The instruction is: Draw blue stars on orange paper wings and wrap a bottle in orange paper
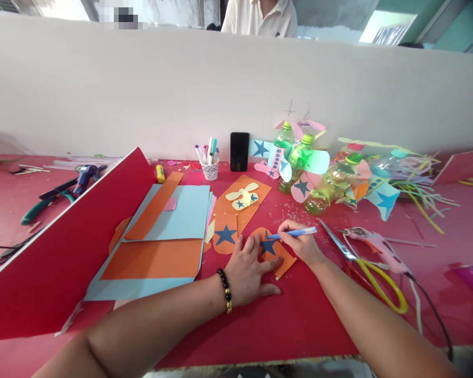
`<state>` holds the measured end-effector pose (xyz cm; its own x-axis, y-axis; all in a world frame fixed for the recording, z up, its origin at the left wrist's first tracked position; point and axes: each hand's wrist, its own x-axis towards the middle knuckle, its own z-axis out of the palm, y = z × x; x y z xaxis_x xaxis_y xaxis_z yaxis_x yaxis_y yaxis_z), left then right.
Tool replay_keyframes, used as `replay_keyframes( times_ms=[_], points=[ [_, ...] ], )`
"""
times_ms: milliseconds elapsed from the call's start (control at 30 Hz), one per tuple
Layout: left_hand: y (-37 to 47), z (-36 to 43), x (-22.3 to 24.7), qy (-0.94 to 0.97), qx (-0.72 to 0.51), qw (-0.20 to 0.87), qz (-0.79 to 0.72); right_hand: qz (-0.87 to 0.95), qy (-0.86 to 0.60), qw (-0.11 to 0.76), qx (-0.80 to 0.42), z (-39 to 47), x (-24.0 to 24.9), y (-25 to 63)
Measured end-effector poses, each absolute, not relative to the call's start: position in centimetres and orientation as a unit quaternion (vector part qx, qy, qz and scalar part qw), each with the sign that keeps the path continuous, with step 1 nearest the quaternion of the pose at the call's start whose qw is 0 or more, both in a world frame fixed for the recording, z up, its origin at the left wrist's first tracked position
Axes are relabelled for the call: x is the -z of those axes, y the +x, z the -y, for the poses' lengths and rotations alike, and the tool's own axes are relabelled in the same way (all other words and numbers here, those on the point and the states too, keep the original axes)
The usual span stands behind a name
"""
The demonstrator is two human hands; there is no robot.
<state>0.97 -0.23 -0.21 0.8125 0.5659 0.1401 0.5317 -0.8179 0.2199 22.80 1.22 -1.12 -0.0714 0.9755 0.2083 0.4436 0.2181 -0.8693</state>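
My right hand [300,244] grips a blue marker pen [299,232], its tip touching a dark blue star on an orange paper cutout [283,261]. My left hand [249,270] lies with fingers spread over that cutout's left side, covering part of it. Just beyond my left fingers is a second orange cutout [219,245] bearing a filled dark blue star [225,235]. Behind these, small pale yellow paper shapes with blue stars [245,201] rest on an orange sheet [256,191].
Blue and orange paper sheets [153,259] lie left, beside a red divider [82,231]. Scissors [355,256] and a pink glue gun [378,248] are right. Decorated plastic bottles [331,184], a phone [239,152] and a pen cup [210,170] stand behind. A person [260,18] is beyond the partition.
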Motion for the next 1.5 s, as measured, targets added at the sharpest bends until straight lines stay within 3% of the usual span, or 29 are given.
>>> replay_keyframes(
  times_ms=[1500],
  points=[
    [0.96, 0.21, 0.27, 0.948, -0.102, 0.085, -0.290, 0.658, -0.544, 0.413, -0.318, -1.11, 0.79, 22.56]
  ],
)
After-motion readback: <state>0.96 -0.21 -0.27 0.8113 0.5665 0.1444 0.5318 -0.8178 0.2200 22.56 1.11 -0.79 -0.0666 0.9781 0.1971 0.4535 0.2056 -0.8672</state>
